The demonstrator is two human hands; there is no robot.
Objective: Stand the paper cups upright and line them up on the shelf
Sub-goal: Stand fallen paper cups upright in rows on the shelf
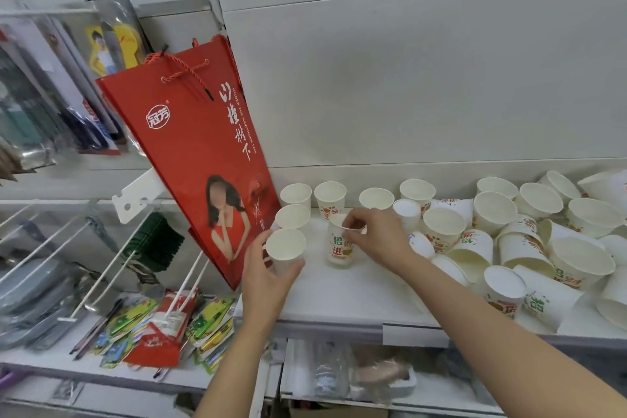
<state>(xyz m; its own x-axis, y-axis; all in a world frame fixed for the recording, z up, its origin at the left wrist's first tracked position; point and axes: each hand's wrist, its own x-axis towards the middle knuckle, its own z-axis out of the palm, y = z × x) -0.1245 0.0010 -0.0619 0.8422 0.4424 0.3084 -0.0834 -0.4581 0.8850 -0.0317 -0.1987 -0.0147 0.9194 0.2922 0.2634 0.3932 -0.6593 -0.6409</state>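
Note:
White paper cups with red and green print cover the white shelf (339,295). My left hand (268,278) grips one upright cup (285,248) at the shelf's front left. My right hand (376,237) pinches the rim of another upright cup (341,246) near the middle. Behind them several cups stand upright, among them a cup at the back left (296,195) and a second beside it (329,195). On the right lies a jumbled heap of cups (543,248), some tipped over, some upside down.
A red paper gift bag (200,153) hangs tilted at the shelf's left end, close to my left hand. Left of it are wire hooks and packets on a lower shelf (159,326). The shelf's back panel (407,78) rises behind the cups.

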